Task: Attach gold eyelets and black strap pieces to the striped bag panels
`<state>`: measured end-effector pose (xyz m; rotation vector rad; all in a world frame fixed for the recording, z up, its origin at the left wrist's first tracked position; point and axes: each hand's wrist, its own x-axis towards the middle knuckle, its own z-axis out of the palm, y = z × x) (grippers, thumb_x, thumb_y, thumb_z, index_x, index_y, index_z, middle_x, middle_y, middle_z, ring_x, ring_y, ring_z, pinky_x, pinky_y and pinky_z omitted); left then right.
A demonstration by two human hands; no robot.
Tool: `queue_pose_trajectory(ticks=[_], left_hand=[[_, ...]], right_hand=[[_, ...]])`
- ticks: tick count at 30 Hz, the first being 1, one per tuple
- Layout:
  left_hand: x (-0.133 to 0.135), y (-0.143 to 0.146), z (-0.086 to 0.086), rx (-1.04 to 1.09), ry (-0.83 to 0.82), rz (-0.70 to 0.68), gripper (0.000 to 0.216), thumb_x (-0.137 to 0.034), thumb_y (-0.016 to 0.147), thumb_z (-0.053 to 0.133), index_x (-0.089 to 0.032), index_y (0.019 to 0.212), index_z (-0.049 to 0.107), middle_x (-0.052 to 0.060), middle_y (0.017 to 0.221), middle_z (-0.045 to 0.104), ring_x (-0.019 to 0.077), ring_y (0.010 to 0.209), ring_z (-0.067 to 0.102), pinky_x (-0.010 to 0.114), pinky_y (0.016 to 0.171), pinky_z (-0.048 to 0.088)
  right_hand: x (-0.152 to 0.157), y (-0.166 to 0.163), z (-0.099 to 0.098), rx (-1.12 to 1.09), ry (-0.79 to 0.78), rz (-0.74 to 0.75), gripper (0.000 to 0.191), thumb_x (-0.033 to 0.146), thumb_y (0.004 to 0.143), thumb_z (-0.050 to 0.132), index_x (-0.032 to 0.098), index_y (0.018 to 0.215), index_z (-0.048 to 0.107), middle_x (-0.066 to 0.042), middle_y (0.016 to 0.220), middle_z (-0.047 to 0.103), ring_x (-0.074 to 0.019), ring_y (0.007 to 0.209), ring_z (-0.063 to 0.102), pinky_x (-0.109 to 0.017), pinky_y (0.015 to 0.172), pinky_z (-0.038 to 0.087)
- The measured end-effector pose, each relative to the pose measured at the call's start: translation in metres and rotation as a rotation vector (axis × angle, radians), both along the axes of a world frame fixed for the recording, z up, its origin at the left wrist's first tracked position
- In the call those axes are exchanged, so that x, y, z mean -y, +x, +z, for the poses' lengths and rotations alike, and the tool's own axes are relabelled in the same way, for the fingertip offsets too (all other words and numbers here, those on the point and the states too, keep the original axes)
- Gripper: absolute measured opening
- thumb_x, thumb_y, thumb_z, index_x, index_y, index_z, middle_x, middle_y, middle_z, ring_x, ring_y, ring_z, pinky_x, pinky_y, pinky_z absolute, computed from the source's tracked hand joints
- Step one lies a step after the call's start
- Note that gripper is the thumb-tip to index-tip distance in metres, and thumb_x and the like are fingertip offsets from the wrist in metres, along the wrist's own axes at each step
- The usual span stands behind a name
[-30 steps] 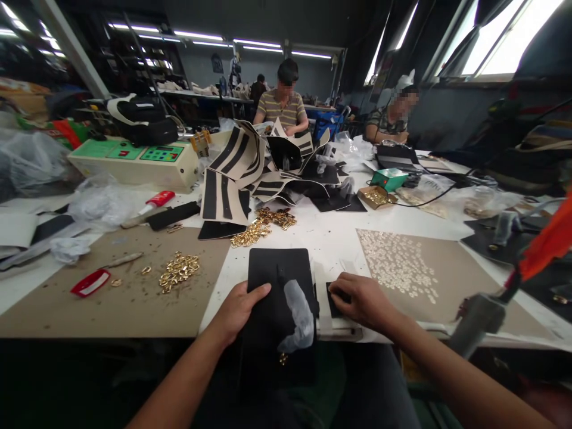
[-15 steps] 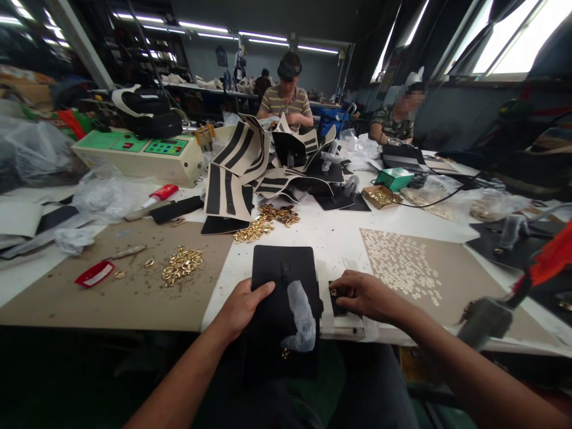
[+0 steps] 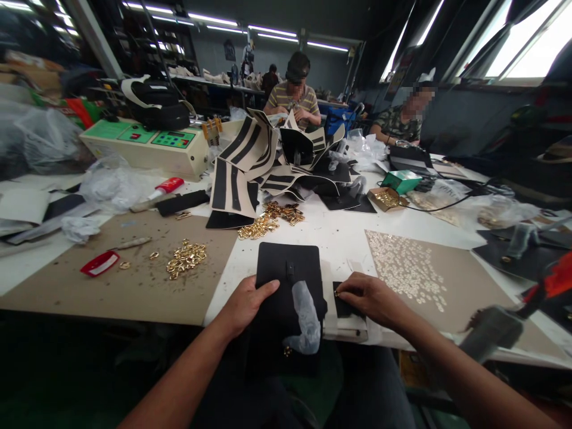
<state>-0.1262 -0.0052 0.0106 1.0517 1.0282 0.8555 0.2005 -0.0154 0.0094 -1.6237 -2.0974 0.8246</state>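
My left hand [image 3: 245, 305] grips the left edge of a black leather panel [image 3: 270, 319], its thumb flat on top. The panel overhangs the table's front edge, its lower part dark against my lap. On it lie a strip of clear plastic wrap [image 3: 305, 322], a small black tab [image 3: 290, 269] and gold fittings [image 3: 287, 351] near the bottom. To the right, my right hand [image 3: 373, 298] is closed in a pinch at a small gold metal piece [image 3: 336, 293], over a small black pad [image 3: 343, 308] by the table edge.
Gold rings [image 3: 186, 259] lie on brown board at left, beside a red tray [image 3: 100, 263]. Pale washers [image 3: 409, 265] cover another board at right. Ahead are gold clasps [image 3: 272, 219] and stacked striped panels [image 3: 232, 186]. Two people work across the table, with another farther back.
The view has swung slightly, so the scene sits a little farther right. My right fingertips have drawn together at the gold piece. My left hand keeps its grip on the panel.
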Motion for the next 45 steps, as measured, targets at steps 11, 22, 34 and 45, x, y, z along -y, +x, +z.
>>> queue_pose_trajectory(ticks=[11,22,34,45], left_hand=[[0.000,0.000,-0.001,-0.010,0.009,-0.011,0.044,-0.043,0.091,0.073,-0.014,0.124,0.073,0.010,0.116,0.080,0.0326,0.106,0.074,0.039,0.091,0.057],[-0.003,-0.001,-0.009,-0.003,0.015,-0.019,0.047,-0.045,0.089,0.075,-0.014,0.124,0.072,0.011,0.116,0.080,0.0330,0.107,0.073,0.042,0.094,0.057],[-0.003,-0.001,-0.006,-0.052,0.050,-0.031,0.042,-0.045,0.091,0.072,-0.014,0.120,0.073,0.010,0.115,0.080,0.0321,0.107,0.073,0.041,0.094,0.057],[-0.001,0.001,-0.005,-0.054,0.063,-0.006,0.044,-0.044,0.091,0.071,-0.014,0.123,0.073,0.011,0.116,0.080,0.0325,0.107,0.073,0.042,0.095,0.056]], right_hand=[[0.005,-0.002,0.004,-0.006,-0.030,-0.020,0.012,0.031,0.087,0.067,0.029,0.091,0.078,-0.003,0.100,0.072,-0.0206,0.087,0.068,-0.032,0.081,0.051],[-0.004,-0.003,0.011,0.027,-0.148,-0.026,0.014,0.032,0.087,0.066,0.026,0.092,0.077,-0.002,0.096,0.075,-0.0209,0.085,0.068,-0.031,0.076,0.050],[0.011,-0.008,0.007,0.259,0.168,0.111,0.020,0.028,0.097,0.058,0.030,0.100,0.078,0.000,0.097,0.071,-0.0166,0.085,0.068,-0.027,0.073,0.044],[0.007,-0.003,-0.001,0.075,0.060,0.002,0.016,0.031,0.093,0.066,0.032,0.100,0.081,0.000,0.099,0.072,-0.0193,0.089,0.068,-0.030,0.081,0.048]])
